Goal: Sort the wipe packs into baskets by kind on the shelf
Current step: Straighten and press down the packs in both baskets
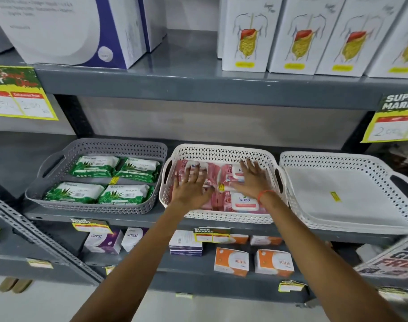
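Observation:
Three perforated baskets stand in a row on the middle shelf. The grey basket (pixel 47 182) on the left holds several green-and-white wipe packs (pixel 95 169). The white middle basket (pixel 221 151) holds several pink wipe packs (pixel 243 201). My left hand (pixel 191 182) lies flat, fingers spread, on the pink packs at the left of that basket. My right hand (pixel 251 180) lies flat on the packs at its right. Neither hand grips anything. The white basket (pixel 337 163) on the right holds only a small yellow sticker.
Large white boxes (pixel 245 33) line the shelf above. Small purple and orange cartons (pixel 231 261) sit on the shelf below. Yellow price tags (pixel 21 94) hang off the shelf edges. A slanted metal upright (pixel 35 238) crosses the lower left.

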